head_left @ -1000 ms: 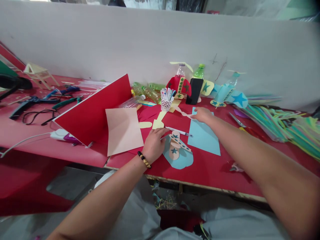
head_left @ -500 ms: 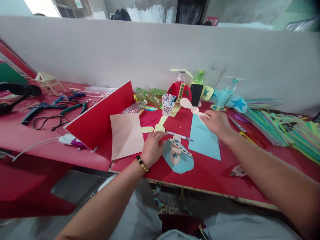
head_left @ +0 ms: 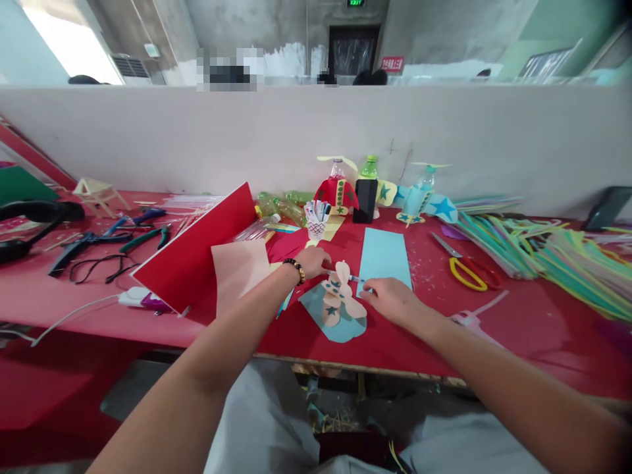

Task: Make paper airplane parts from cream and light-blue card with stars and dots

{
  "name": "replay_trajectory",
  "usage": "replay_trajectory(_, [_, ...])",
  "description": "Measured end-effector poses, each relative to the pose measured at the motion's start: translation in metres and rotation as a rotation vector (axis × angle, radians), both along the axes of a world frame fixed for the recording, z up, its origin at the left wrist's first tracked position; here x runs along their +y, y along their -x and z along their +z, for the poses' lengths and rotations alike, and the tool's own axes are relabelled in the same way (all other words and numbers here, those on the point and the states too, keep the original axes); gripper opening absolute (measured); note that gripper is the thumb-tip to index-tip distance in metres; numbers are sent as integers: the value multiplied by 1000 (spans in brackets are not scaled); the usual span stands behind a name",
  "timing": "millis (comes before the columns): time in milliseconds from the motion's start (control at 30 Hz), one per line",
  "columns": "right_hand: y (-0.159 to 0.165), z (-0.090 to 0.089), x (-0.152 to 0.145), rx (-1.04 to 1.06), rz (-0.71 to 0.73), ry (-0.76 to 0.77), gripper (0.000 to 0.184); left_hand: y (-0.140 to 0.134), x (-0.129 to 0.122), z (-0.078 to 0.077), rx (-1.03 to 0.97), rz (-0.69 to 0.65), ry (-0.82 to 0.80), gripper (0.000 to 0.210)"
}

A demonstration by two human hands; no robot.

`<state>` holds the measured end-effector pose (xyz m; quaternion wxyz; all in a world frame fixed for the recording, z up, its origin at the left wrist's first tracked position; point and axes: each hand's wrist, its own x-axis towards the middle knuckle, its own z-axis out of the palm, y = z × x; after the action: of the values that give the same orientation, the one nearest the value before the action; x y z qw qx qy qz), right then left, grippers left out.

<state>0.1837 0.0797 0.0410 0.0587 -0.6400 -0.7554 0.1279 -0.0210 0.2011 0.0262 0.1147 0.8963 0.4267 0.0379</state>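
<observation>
A slim white pen (head_left: 353,278) lies between my hands, just above the table. My left hand (head_left: 314,262), a beaded bracelet at its wrist, has its fingers closed at the pen's left end. At the other end, the thumb and fingers of my right hand (head_left: 391,297) pinch the pen. Below, a peach propeller-shaped paper cut-out (head_left: 354,307) rests over peach strips with blue stars (head_left: 332,312). These lie on a light-blue paper shape (head_left: 342,334). A light-blue sheet (head_left: 388,253) is behind my right hand, and a peach sheet (head_left: 239,266) is left of my left hand.
A pen cup (head_left: 316,229) and decorated bottles (head_left: 423,192) stand at the back beside a black phone (head_left: 365,201). Scissors (head_left: 467,271) and bundled plastic strips (head_left: 518,247) lie right. A red board (head_left: 197,247) leans left, near pliers (head_left: 81,237).
My right hand has put the peach propeller-shaped cut-out down on the blue paper shape and moved left to the pen. My left hand has moved forward to the pen. The view has tilted up.
</observation>
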Motion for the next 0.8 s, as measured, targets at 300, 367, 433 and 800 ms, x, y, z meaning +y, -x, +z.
replay_trajectory(300, [-1,-23,60,-48,-9,-4,31,-1,-7,6,1,18,-182,18])
replay_trajectory(367, [1,-24,69,-33,-16,-15,32,1,-10,10,-39,6,-256,16])
replay_trajectory(433, [1,-21,75,-9,-8,-31,32,3,-12,16,-75,-14,-310,19])
replay_trajectory(800, [-3,25,84,165,176,-192,25,20,-25,37,-240,115,-485,25])
